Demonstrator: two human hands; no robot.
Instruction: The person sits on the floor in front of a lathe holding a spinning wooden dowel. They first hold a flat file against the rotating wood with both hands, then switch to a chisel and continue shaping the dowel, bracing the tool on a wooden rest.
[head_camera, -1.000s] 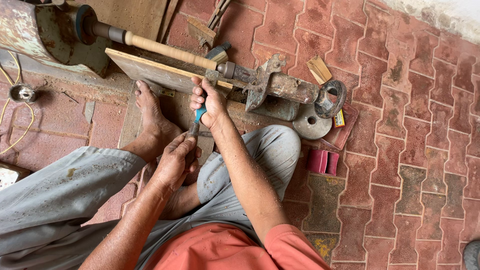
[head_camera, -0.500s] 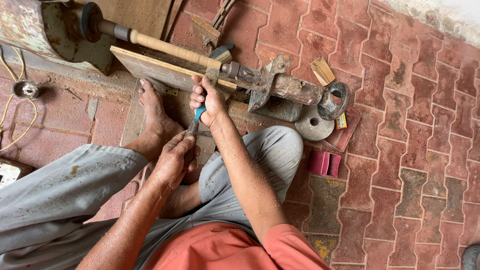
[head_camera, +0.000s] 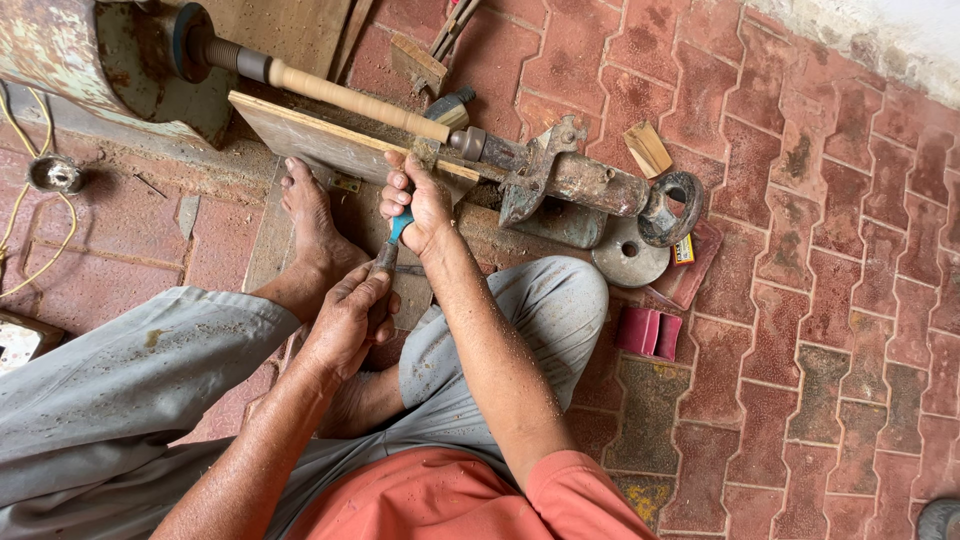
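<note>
Orange shirt (head_camera: 440, 500) and grey dusty trousers (head_camera: 130, 380) fill the near edge; the person sits on the ground, knees spread, one bare foot (head_camera: 315, 225) braced forward against the work.

Left hand (head_camera: 350, 315) is closed around the lower end of a blue-handled chisel-like tool (head_camera: 398, 228), thumb over the top. Right hand (head_camera: 420, 205) is wrapped around the tool higher up, fingers curled near the tip, pressing it toward the tan turned wooden spindle (head_camera: 350, 100). The tool's working end is hidden behind the fingers, so contact with the wood cannot be confirmed.

Compared with the pictures half a second and one second back, both hands hold the same grip and the same spot near the spindle's right end; little has shifted apart from a slight change in camera angle. Judged from that, the cut is being held steady in one place rather than moved along.

Beyond the hands, a flat wooden plank (head_camera: 300, 140) lies just under the spindle as a rest. The spindle runs from a rusty metal drum (head_camera: 90, 60) at left to a rusted iron tailstock (head_camera: 580, 180) at right. A grey metal disc (head_camera: 630, 252) and red block (head_camera: 648, 332) lie on the red interlocking brick paving (head_camera: 820, 300).
</note>
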